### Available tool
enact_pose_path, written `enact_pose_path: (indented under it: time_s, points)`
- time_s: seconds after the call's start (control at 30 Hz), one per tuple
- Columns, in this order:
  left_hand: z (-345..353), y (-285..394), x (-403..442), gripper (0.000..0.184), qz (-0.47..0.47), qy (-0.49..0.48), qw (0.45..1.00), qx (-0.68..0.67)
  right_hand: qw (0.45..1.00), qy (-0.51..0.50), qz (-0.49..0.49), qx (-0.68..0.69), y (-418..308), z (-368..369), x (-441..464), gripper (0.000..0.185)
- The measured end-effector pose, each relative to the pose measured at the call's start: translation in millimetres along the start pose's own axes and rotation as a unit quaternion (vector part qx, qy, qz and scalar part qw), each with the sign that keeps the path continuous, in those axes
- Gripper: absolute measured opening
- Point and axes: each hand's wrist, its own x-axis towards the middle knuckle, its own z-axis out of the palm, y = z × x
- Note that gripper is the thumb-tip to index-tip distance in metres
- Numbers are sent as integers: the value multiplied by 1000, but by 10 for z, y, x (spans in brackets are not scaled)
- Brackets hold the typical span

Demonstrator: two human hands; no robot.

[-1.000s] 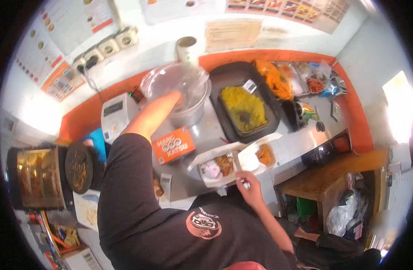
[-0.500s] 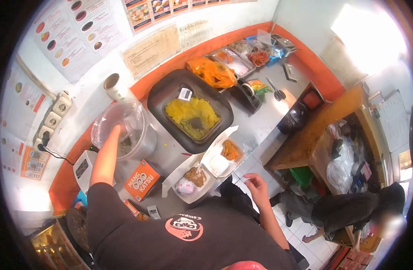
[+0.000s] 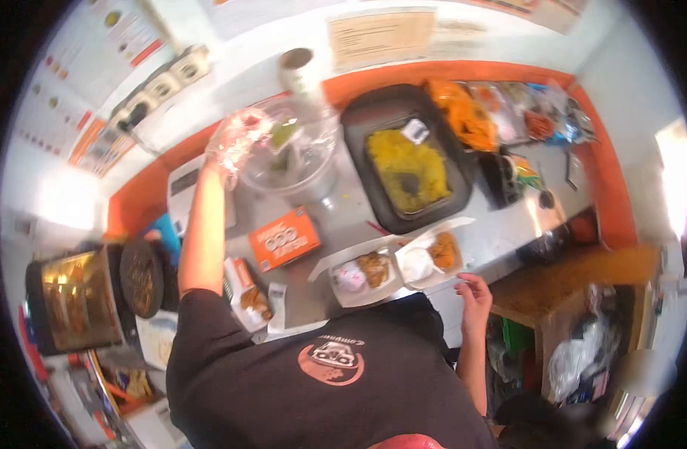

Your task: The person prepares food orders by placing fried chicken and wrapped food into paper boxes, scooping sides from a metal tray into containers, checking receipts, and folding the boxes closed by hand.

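Note:
My left hand (image 3: 242,142), in a clear plastic glove, is over the left rim of a large clear tub (image 3: 317,176) lined with plastic. Its fingers are closed on what looks like a green vegetable piece (image 3: 285,133); blur hides the exact grip. More green shows lower in the tub. My right hand (image 3: 474,295) is bare and empty, its fingers loosely bent and apart. It is just right of an opened paper food box (image 3: 366,298) holding a wrapped white ball, browned food (image 3: 375,268), white rice (image 3: 417,263) and an orange-brown fried piece (image 3: 444,251).
A black tray (image 3: 358,153) with yellow food (image 3: 407,172) stands right of the tub. An orange printed box (image 3: 285,238) lies before the tub, with another filled box (image 3: 254,305) nearer me. An orange bag (image 3: 463,116) and packets line the back wall. A person is at lower right.
My left hand has risen from inside the tub to its rim, with green showing at its fingers. My view has swung left. My right hand stays empty beside the food box.

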Motion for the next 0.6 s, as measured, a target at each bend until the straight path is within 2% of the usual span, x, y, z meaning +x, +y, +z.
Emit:
enact_pose_path:
  time_s: [0.03,0.13,0.17,0.2,0.23,0.27,0.3,0.33,0.37,0.4,0.47,0.5,0.57,0.6]
  points:
    - [37,114,-213,9,17,2,999,-39,1000,-2,-2,0,-11,31,22,22]
    - [246,166,-841,11,-44,1,990,-136,1000,-14,9,-10,11,57,97,22]
    - [333,139,-1041,14,-69,-42,980,-184,1000,-20,7,-19,1,70,118,23]
    - [449,52,-1261,17,-136,-58,962,-230,999,-24,8,-29,-19,78,127,23]
    - [582,-176,-1448,17,-161,-96,945,-268,999,-27,21,-18,-112,116,102,23]
    - [797,-239,-1686,15,-194,-71,934,-291,999,-31,24,-4,-193,155,112,22]
    - [952,-331,-1873,13,-218,-100,911,-335,999,-36,27,-11,-188,130,130,22]
    - [1091,-473,-2032,13,-262,-125,900,-324,999,-44,26,-15,-191,112,157,22]
    - [1316,-573,-2199,14,-309,-55,887,-339,998,-54,23,-18,-200,102,191,22]
    - [1458,-891,-2336,22,-296,-62,884,-356,998,-53,25,-26,-211,83,223,22]
    - [1758,-984,-2438,30,-314,5,945,-88,997,-55,26,-42,-241,29,305,22]
    - [1820,-1162,-2532,32,-252,41,967,23,997,-65,24,-45,-284,0,358,21]
    - [1897,-1514,-2669,34,-105,108,960,235,996,-77,15,-51,-421,-86,512,21]
    - [1938,-1387,-2634,34,-157,114,951,242,996,-75,1,-49,-490,-144,632,21]
